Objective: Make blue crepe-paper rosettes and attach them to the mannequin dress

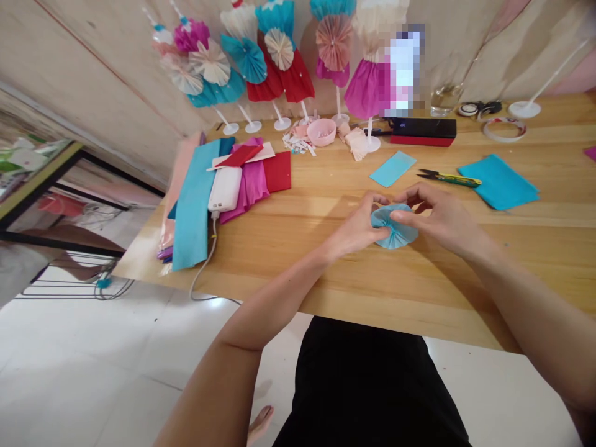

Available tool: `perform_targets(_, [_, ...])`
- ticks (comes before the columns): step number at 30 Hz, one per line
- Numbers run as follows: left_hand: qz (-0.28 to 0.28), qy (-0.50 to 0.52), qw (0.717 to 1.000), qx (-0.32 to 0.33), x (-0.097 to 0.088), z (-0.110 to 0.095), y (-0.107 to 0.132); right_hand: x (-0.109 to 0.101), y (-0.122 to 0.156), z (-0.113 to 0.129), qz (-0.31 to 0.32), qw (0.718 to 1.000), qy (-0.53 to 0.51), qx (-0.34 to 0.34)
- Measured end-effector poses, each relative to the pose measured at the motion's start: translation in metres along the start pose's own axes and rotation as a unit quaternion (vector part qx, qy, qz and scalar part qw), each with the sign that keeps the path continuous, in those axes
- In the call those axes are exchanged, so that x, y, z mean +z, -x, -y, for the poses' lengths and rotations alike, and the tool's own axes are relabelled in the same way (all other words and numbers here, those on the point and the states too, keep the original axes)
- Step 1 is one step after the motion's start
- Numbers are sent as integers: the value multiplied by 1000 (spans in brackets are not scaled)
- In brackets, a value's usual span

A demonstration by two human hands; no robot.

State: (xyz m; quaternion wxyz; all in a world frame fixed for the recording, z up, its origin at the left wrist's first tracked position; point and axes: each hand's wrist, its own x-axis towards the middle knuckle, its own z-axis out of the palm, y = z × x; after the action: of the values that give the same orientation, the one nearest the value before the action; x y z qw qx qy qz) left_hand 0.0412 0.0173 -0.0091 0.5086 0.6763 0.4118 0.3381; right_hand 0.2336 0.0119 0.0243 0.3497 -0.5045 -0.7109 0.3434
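Along the back of the wooden surface (470, 279), paper dresses with fan trims on white stands (279, 68) are lining the wall, while folded crepe paper (190, 205) is lying to the left under a white power bank (225, 189). We are working near the middle, shaping a pleated blue paper rosette (395, 233) that is sitting between our hands, just above the surface. Our left hand (356, 226) is curled, pinching the rosette's left side near its gathered centre. Our right hand (440, 217) is arched over the top, its thumb pressing on the pleats. Neither hand is spread flat. We appear to be settling the pleats around the centre, and the next move calls for keeping that centre firmly pinched while the fan is evened out. Thread snips (449, 179) are lying just beyond, beside a blue paper sheet (498, 181).
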Motion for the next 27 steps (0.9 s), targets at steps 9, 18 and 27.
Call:
perform_targets(9, [-103,190,974,-63,-1,3,-10,0,-5,-19,-43,993,-100,36])
perform_targets(18, [-98,119,987,-34,-5,2,-8,6,-4,-13,8,1000,0,10])
perform_targets(27, [-32,96,994,-35,-6,-1,-8,3,-1,-10,-90,986,-140,15])
